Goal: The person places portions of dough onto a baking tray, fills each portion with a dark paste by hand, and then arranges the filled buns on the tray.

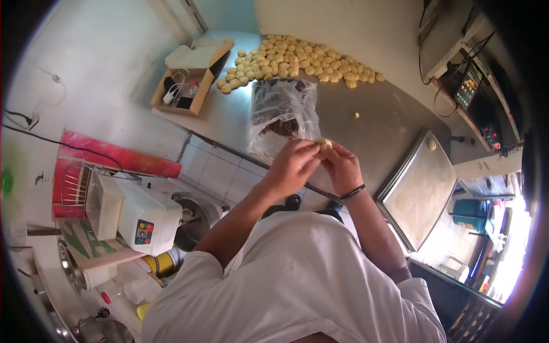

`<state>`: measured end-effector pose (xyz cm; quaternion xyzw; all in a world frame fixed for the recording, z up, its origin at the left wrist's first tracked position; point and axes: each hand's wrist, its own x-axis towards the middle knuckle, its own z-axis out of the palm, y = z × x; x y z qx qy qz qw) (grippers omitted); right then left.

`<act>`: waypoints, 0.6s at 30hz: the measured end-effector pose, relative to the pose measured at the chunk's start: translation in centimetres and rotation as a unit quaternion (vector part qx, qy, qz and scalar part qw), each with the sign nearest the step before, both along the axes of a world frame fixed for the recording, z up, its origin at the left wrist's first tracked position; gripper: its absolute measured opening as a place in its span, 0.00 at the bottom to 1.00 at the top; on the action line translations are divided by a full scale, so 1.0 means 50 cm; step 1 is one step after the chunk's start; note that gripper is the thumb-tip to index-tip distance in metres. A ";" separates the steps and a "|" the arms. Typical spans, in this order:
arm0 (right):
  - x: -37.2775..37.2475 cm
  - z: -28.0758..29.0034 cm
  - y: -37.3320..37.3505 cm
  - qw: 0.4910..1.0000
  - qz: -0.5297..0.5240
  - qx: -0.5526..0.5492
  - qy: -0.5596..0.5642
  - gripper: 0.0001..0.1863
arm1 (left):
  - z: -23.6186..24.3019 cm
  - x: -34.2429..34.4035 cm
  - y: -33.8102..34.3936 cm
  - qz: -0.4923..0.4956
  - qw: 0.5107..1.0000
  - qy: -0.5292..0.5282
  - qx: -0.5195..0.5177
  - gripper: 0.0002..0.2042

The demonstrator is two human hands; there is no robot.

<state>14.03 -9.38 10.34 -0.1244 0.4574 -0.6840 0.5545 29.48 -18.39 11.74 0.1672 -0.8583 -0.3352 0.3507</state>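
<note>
Both my hands meet over the near edge of the metal table (377,123), pinching one small piece of pale yellow dough (323,142). My left hand (291,166) has its fingers closed on the dough's left side. From the other side my right hand (343,167), with a dark band at the wrist, grips it with thumb and fingers. Part of the dough is hidden by the fingers. Just beyond my left hand lies a clear plastic bag (267,108) with a dark brown filling (281,127) showing at its opening. A small dough bit (357,115) rests to the right.
Many dough balls (280,60) cover the table's far side. At left sits an open cardboard box (197,91) with cables. A baking tray (420,191) with one dough ball (432,145) stands right. A mixer (151,220) with a metal bowl (197,223) is lower left; a phone (469,86) hangs upper right.
</note>
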 end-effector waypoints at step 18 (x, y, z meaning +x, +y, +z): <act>-0.103 -0.118 0.151 0.993 -0.090 0.072 -0.001 0.14 | -0.090 -0.146 0.057 -0.131 0.989 -0.010 0.066 0.17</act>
